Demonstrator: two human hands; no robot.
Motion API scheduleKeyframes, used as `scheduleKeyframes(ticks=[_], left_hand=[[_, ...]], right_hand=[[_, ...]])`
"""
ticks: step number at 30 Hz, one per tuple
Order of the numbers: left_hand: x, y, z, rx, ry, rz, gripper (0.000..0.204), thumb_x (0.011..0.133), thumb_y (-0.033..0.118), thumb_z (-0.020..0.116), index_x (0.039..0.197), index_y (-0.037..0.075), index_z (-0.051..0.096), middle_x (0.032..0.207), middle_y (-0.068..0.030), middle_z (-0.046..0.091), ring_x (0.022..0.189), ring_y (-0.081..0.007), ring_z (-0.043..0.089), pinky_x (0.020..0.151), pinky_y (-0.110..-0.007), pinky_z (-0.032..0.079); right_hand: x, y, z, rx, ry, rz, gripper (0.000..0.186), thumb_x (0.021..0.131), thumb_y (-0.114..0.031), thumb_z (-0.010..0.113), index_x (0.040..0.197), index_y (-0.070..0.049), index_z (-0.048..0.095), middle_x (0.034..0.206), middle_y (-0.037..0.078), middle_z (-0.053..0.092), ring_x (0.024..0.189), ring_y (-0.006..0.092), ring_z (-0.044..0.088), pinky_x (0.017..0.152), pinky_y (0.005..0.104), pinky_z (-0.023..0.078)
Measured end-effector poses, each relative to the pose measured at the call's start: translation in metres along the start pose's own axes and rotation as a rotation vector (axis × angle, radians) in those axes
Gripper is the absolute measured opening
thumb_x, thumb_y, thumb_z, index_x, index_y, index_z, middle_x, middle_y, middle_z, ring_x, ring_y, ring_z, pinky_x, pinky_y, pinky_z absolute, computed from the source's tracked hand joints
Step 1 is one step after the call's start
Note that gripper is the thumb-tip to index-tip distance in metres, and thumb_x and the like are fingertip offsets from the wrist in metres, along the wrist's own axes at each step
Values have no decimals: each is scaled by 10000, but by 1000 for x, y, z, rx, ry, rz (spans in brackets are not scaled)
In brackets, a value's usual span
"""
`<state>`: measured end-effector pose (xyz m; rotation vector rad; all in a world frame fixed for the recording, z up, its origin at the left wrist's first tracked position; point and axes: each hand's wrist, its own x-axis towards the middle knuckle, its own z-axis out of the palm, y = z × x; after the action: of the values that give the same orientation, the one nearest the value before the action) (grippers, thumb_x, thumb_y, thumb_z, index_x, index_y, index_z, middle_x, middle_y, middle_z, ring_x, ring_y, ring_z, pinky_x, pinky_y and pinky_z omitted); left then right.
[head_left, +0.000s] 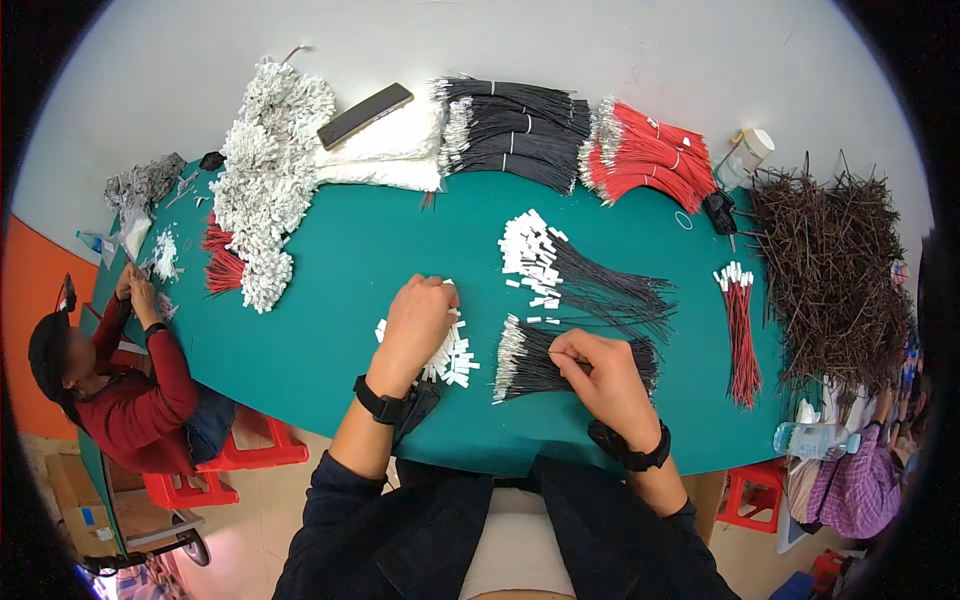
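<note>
Black terminal-ended wires, one loose bundle: lying on the green tabletop, right of centre in the frame, silvery tips toward the left.

White connector housings, one heap: centre of the frame, just left of the bundle, partly hidden by a hand.

Sleeved black wires, one fanned pile: above the bundle, white ends at upper left.

Step in hand: I judge it to be picking, a wire on one side and a housing on the other. The next move, as I read it from my remote post, calls for one wire kept apart from its neighbours and its tip lined up finely.

Right hand: over the bundle, thumb and forefinger pressed together at the tips; whether a wire lies between them, I cannot tell.

Left hand: over the upper part of the heap, fingers curled under; their tips are hidden, so I cannot tell their gap or hold.
</note>
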<state>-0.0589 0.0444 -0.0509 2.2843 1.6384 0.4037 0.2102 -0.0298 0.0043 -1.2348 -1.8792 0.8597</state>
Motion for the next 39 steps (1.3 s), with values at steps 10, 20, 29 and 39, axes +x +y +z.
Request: scheduleKeyframes(ticks=[10,20,29,39], left_hand=[[-4,9,-1,-23,102,43,130,735,17,768,832,29,682,843,-127,693,884,-334,630,797,-444,524],[-14,43,-28,-802,138,-103,107,849,71,784,933,13,752,818,-102,711,659,-190,649,607,-320,497],[-21,27,-6,-259,13,61,113,849,76,768,953,30,770,822,-123,710,689,-260,683,649,-357,531],[-30,62,-26,-1480,-36,-125,144,948,20,695,1070,-55,707,996,-163,761,851,-182,742,761,-294,615]], right_hand=[[-1,-6,-6,-106,83,8,75,834,-51,785,895,-27,748,699,83,640,562,168,585,519,304,448],[4,-13,-3,2,186,-12,80,823,14,766,896,-2,738,692,77,606,567,149,538,523,293,418],[6,-21,-5,-17,187,-36,110,808,24,782,905,-8,741,685,65,596,566,141,523,520,293,403],[6,-26,0,100,269,-12,86,848,13,776,923,7,736,718,54,624,556,107,514,504,265,385]])
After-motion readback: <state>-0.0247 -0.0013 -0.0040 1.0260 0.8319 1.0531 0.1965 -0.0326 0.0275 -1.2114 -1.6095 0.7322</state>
